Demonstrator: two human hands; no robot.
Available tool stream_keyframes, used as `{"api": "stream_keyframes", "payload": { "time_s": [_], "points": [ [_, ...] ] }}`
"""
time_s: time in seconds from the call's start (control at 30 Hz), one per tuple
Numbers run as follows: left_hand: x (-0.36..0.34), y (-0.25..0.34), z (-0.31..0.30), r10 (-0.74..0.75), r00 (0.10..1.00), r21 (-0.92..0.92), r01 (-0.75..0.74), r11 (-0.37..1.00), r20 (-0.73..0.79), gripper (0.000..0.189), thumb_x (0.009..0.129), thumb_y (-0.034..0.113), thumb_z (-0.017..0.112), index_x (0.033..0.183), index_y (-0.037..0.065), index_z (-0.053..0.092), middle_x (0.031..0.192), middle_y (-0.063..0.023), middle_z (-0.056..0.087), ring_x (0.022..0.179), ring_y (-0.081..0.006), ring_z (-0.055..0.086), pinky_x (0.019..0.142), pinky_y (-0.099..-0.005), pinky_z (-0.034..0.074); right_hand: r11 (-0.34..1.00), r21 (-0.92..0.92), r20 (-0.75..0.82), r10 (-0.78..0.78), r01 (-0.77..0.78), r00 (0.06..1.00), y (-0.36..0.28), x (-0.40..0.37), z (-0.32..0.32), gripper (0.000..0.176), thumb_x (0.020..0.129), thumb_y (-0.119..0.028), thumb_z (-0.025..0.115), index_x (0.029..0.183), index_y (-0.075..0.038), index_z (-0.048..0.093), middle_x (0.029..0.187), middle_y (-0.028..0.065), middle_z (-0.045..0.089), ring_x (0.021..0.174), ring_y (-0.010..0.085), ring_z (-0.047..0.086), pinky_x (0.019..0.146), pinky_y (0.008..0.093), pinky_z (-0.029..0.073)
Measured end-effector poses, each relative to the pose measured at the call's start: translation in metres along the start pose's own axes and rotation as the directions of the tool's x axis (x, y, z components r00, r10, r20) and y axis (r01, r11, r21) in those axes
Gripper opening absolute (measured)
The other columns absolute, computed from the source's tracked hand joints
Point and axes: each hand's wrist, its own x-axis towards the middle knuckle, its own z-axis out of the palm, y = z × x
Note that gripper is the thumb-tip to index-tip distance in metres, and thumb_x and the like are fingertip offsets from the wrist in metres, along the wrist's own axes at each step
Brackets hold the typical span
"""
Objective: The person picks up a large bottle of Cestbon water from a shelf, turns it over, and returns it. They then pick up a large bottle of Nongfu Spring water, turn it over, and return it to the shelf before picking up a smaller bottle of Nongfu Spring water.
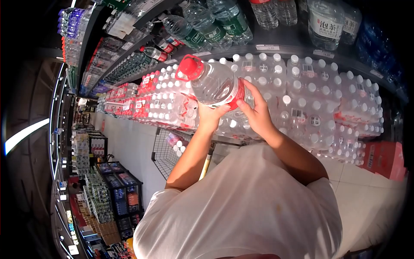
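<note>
Between my two hands is a large clear water bottle (213, 82) with a red cap, a red carry handle and a red-and-white label. It lies tilted, cap toward the upper left. My left hand (211, 114) grips it from below, near the label's lower edge. On the label's right side, my right hand (255, 108) has its thumb and fingers pressed against the bottle. Beneath and behind it stand packs of white-capped water bottles (302, 95), wrapped in clear film.
A wire shopping cart (161, 151) holding a few bottles stands at lower left of the packs. Shelves above carry green-labelled bottles (228, 21) and large jugs (325, 26). A red box (381, 159) is at the right. An aisle floor (129, 142) runs along the left.
</note>
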Motion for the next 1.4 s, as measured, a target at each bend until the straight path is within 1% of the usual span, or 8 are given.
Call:
{"api": "stream_keyframes", "payload": {
  "time_s": [0.53, 0.73, 0.83, 0.97, 1.03, 1.17, 1.23, 1.4],
  "points": [
    [0.005, -0.008, -0.007, -0.052, 0.998, 0.0, 0.052, 0.999, 0.033, 0.082, 0.067, 0.027, 0.09, 0.13, -0.003, 0.047, 0.12, -0.0103, 0.061, 0.109, -0.0201, 0.06, 0.095, -0.0341, 0.048, 0.998, 0.058, 0.024, -0.039, 0.037, 0.999, -0.001, 0.003, -0.009, 0.056, 0.088, -0.016, 0.071, 0.136, 0.001, 0.047, 0.137, 0.0158, 0.05, 0.13, 0.0271, 0.045, 0.11, 0.0376, 0.033],
    [0.004, -0.011, -0.007, -0.029, 0.999, 0.013, 0.028, 1.0, 0.02, 0.087, 0.066, 0.03, 0.09, 0.133, -0.004, 0.045, 0.121, -0.0112, 0.061, 0.11, -0.0207, 0.06, 0.097, -0.0347, 0.048, 0.997, -0.027, 0.234, -0.059, 0.067, 0.97, -0.006, 0.013, -0.03, 0.075, 0.084, -0.013, 0.073, 0.146, 0.0, 0.034, 0.148, 0.0151, 0.039, 0.14, 0.0261, 0.034, 0.115, 0.0388, 0.026],
    [0.006, -0.003, -0.001, -0.059, 0.997, 0.069, 0.055, 0.996, 0.059, 0.091, 0.065, 0.034, 0.091, 0.134, -0.004, 0.044, 0.124, -0.0122, 0.059, 0.112, -0.0217, 0.059, 0.098, -0.0356, 0.047, 0.954, -0.246, 0.28, -0.097, 0.169, 0.955, -0.033, 0.022, -0.019, 0.109, 0.066, -0.022, 0.086, 0.151, -0.002, 0.02, 0.148, 0.0248, 0.032, 0.139, 0.0371, 0.034, 0.114, 0.0445, 0.029],
    [0.009, -0.018, -0.028, -0.017, 0.985, 0.469, -0.067, 0.881, 0.174, 0.081, 0.077, 0.036, 0.081, 0.136, -0.003, 0.043, 0.122, -0.0126, 0.059, 0.112, -0.0236, 0.059, 0.097, -0.0366, 0.046, 0.97, -0.244, 0.192, 0.043, 0.005, 0.98, -0.039, 0.037, -0.013, 0.119, 0.06, -0.021, 0.09, 0.151, 0.0, 0.016, 0.145, 0.0268, 0.037, 0.135, 0.0392, 0.041, 0.109, 0.0433, 0.037],
    [0.011, -0.015, -0.038, 0.05, 0.969, 0.658, -0.202, 0.726, 0.243, 0.067, 0.086, 0.03, 0.074, 0.137, 0.0, 0.043, 0.115, -0.0129, 0.061, 0.107, -0.0232, 0.06, 0.093, -0.0357, 0.047, 0.97, -0.241, 0.17, 0.05, -0.008, 0.984, -0.043, 0.041, -0.017, 0.113, 0.06, -0.017, 0.091, 0.148, 0.0, 0.023, 0.139, 0.0207, 0.047, 0.129, 0.032, 0.049, 0.106, 0.0404, 0.041],
    [-0.021, 0.001, -0.056, 0.002, 1.0, 0.698, -0.015, 0.716, 0.019, 0.038, 0.093, 0.01, 0.063, 0.128, 0.005, 0.048, 0.085, -0.0039, 0.058, 0.076, -0.0119, 0.055, 0.071, -0.028, 0.046, 0.985, -0.111, 0.118, 0.141, -0.128, 0.983, -0.057, 0.053, -0.031, 0.098, 0.059, -0.006, 0.091, 0.139, -0.002, 0.034, 0.131, 0.0109, 0.054, 0.123, 0.0208, 0.053, 0.105, 0.0356, 0.043],
    [-0.044, -0.02, -0.088, -0.036, 0.99, 0.549, 0.107, 0.829, -0.139, 0.031, 0.094, 0.005, 0.06, 0.123, 0.005, 0.047, 0.075, 0.0012, 0.048, 0.067, -0.0086, 0.045, 0.063, -0.025, 0.041, 0.983, -0.105, 0.098, 0.162, -0.152, 0.982, -0.059, 0.068, -0.044, 0.098, 0.058, -0.004, 0.091, 0.138, -0.002, 0.035, 0.131, 0.0108, 0.053, 0.122, 0.0209, 0.053, 0.105, 0.0362, 0.043],
    [-0.116, -0.042, -0.129, -0.128, 0.955, 0.499, 0.252, 0.829, -0.269, 0.032, 0.095, 0.002, 0.053, 0.125, 0.006, 0.042, 0.077, 0.0001, 0.046, 0.069, -0.0097, 0.045, 0.064, -0.024, 0.04, 0.897, -0.36, 0.11, -0.231, 0.255, 0.967, -0.048, 0.138, -0.087, 0.104, 0.058, -0.01, 0.092, 0.143, 0.0, 0.033, 0.134, 0.0152, 0.053, 0.123, 0.0244, 0.054, 0.104, 0.0369, 0.042]
  ]
}}
